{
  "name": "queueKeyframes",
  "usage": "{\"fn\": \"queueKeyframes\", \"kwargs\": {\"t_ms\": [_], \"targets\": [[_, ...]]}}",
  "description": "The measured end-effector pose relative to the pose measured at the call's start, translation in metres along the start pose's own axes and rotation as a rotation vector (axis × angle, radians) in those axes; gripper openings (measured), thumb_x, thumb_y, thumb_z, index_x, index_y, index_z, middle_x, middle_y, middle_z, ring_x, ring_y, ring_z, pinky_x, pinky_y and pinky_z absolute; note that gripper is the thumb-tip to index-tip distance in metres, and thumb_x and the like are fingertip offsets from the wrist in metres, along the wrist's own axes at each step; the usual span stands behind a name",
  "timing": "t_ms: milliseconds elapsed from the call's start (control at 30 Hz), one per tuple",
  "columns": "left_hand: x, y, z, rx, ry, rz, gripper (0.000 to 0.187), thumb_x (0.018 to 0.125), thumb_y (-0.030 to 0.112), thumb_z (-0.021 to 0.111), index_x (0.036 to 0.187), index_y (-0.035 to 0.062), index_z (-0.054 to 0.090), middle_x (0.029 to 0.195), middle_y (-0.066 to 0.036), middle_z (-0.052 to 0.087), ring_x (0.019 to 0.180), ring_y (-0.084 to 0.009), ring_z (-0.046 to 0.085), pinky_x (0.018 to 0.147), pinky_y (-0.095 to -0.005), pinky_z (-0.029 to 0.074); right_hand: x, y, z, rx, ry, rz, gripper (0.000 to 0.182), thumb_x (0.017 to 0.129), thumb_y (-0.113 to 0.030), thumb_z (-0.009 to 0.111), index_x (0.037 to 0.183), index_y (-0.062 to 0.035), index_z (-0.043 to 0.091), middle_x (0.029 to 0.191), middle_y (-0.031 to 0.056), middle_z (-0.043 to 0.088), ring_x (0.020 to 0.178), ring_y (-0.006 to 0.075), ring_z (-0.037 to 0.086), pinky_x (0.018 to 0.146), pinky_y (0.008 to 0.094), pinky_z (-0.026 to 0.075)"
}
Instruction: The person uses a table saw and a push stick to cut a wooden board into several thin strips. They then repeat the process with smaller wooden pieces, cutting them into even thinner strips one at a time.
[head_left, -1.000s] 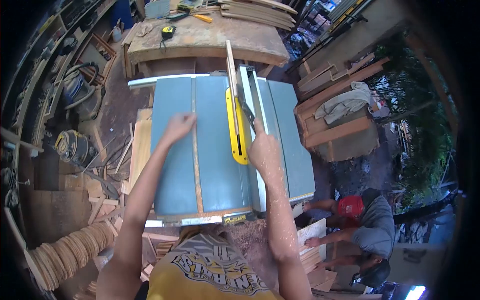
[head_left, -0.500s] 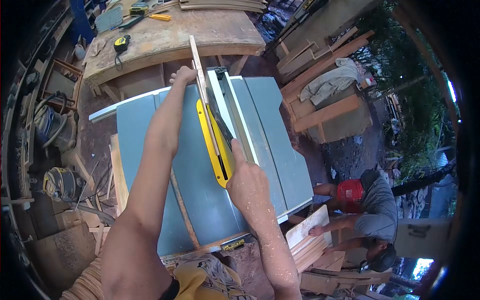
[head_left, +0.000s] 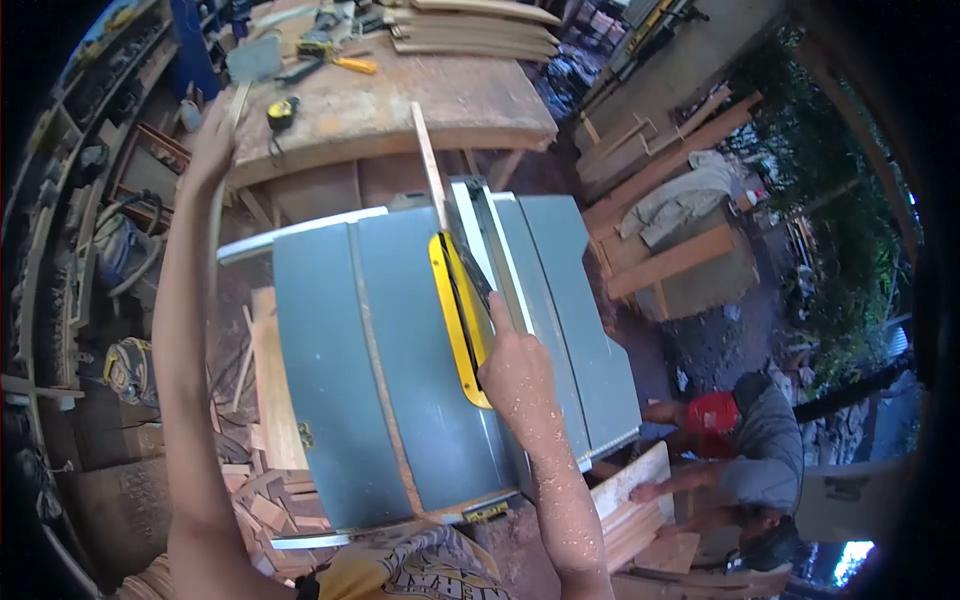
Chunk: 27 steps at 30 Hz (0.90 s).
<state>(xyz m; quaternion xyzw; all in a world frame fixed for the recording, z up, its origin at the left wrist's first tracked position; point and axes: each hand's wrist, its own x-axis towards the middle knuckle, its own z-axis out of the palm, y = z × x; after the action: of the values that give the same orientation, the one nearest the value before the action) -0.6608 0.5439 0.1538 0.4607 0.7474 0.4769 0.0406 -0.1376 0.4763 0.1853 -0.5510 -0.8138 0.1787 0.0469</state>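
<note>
My right hand (head_left: 515,365) lies on the blue-grey table saw (head_left: 400,340), fingers curled and index finger stretched forward. It presses the near end of a narrow wood strip (head_left: 428,150) that runs between the yellow throat plate (head_left: 455,310) and the white fence (head_left: 500,260) and sticks out past the saw's far edge. My left hand (head_left: 212,135) is raised far to the left, off the saw top. It is closed around a thin pale offcut strip (head_left: 213,235) that hangs down beside my forearm.
Behind the saw a worn wooden workbench (head_left: 420,105) carries a tape measure (head_left: 283,112), tools and stacked boards. Offcuts (head_left: 270,400) litter the floor on the left, near vacuums. At lower right a crouching person (head_left: 745,455) handles boards (head_left: 630,500).
My left hand took the thin offcut from the saw's far edge and swung it up and left. The right hand moved forward along the fence with the strip.
</note>
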Motion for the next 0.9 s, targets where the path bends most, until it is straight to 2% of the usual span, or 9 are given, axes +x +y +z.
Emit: {"fn": "queueKeyframes", "kwargs": {"t_ms": [33, 100, 133, 167, 300, 433, 567, 633, 900], "targets": [[-0.022, -0.032, -0.037, 0.06, -0.051, -0.012, 0.049, 0.1, 0.024, 0.043, 0.14, -0.0029, 0.051, 0.137, -0.026, 0.057, 0.135, -0.0317, 0.049, 0.112, -0.0361, 0.032, 0.004, -0.004, -0.001, -0.011, -0.01, 0.019, 0.068, 0.077, 0.003, 0.06, 0.143, 0.0001, 0.045, 0.074, 0.0292, 0.066, 0.074, 0.046, 0.068, 0.07, 0.0541, 0.053], [-0.116, -0.037, -0.106, 0.376, 0.027, -0.078, 0.042, 0.1, 0.021, 0.041, 0.13, -0.0039, 0.056, 0.121, -0.026, 0.064, 0.119, -0.0356, 0.059, 0.101, -0.0395, 0.042, 0.02, -0.003, 0.012, 0.002, 0.039, -0.018, 0.067, 0.077, 0.003, 0.06, 0.143, -0.0007, 0.045, 0.075, 0.0298, 0.066, 0.075, 0.0465, 0.068, 0.071, 0.0544, 0.053], [-0.155, -0.1, -0.145, 0.424, 0.044, -0.078, 0.036, 0.098, 0.018, 0.041, 0.122, -0.0036, 0.059, 0.112, -0.025, 0.065, 0.109, -0.035, 0.063, 0.094, -0.0409, 0.045, 0.03, -0.003, 0.02, 0.008, 0.061, -0.032, 0.067, 0.078, 0.002, 0.06, 0.143, -0.0011, 0.046, 0.076, 0.0301, 0.066, 0.076, 0.0468, 0.067, 0.072, 0.0545, 0.053], [-0.211, -0.087, -0.178, 0.29, 0.048, -0.252, 0.036, 0.097, 0.015, 0.042, 0.122, -0.0045, 0.058, 0.106, -0.024, 0.066, 0.105, -0.036, 0.063, 0.093, -0.041, 0.045, 0.044, -0.007, 0.02, 0.016, 0.105, -0.051, 0.066, 0.078, 0.002, 0.059, 0.143, -0.0022, 0.046, 0.079, 0.0305, 0.067, 0.076, 0.0471, 0.067, 0.072, 0.0551, 0.053], [-0.497, -0.217, -0.319, 0.408, 0.247, -0.554, 0.049, 0.098, 0.017, 0.044, 0.14, -0.0104, 0.045, 0.138, -0.029, 0.052, 0.13, -0.0395, 0.049, 0.11, -0.0409, 0.035, 0.225, 0.019, 0.055, 0.107, 0.295, -0.292, 0.05, 0.08, -0.002, 0.057, 0.129, -0.0104, 0.055, 0.092, 0.0318, 0.067, 0.09, 0.0509, 0.064, 0.08, 0.0578, 0.051], [-0.771, -0.198, -0.332, 0.741, 0.287, -1.065, 0.061, 0.102, 0.035, 0.046, 0.146, -0.0067, 0.038, 0.137, -0.03, 0.052, 0.128, -0.0392, 0.05, 0.109, -0.0472, 0.039, 0.317, -0.012, 0.003, 0.029, 0.364, -0.264, 0.049, 0.08, -0.002, 0.055, 0.129, -0.0107, 0.058, 0.106, 0.0305, 0.067, 0.103, 0.0476, 0.064, 0.09, 0.0552, 0.05], [-0.819, -0.158, -0.287, 0.683, 0.273, -1.303, 0.062, 0.102, 0.036, 0.046, 0.147, -0.0061, 0.037, 0.137, -0.029, 0.052, 0.128, -0.0389, 0.05, 0.108, -0.047, 0.04, 0.297, -0.053, 0.0, 0.133, 0.411, -0.23, 0.041, 0.085, -0.005, 0.052, 0.125, -0.0044, 0.059, 0.116, 0.0303, 0.063, 0.113, 0.0461, 0.059, 0.096, 0.0533, 0.047], [-0.808, -0.161, -0.272, 0.644, 0.279, -1.256, 0.062, 0.102, 0.036, 0.047, 0.147, -0.0058, 0.037, 0.136, -0.029, 0.052, 0.127, -0.0387, 0.05, 0.107, -0.0469, 0.04, 0.303, -0.054, 0.016, 0.092, 0.509, -0.384, 0.042, 0.086, -0.006, 0.052, 0.127, -0.0025, 0.057, 0.117, 0.0298, 0.063, 0.114, 0.0452, 0.059, 0.097, 0.0534, 0.047], [-0.688, -0.176, -0.213, 0.506, 0.242, -0.974, 0.064, 0.101, 0.038, 0.048, 0.147, -0.0044, 0.036, 0.136, -0.028, 0.052, 0.126, -0.0381, 0.051, 0.106, -0.0465, 0.042, 0.278, -0.083, 0.028, -0.027, 0.101, -0.237, 0.041, 0.085, -0.008, 0.052, 0.126, -0.0016, 0.057, 0.115, 0.0315, 0.065, 0.112, 0.0449, 0.062, 0.097, 0.0515, 0.05]]}}
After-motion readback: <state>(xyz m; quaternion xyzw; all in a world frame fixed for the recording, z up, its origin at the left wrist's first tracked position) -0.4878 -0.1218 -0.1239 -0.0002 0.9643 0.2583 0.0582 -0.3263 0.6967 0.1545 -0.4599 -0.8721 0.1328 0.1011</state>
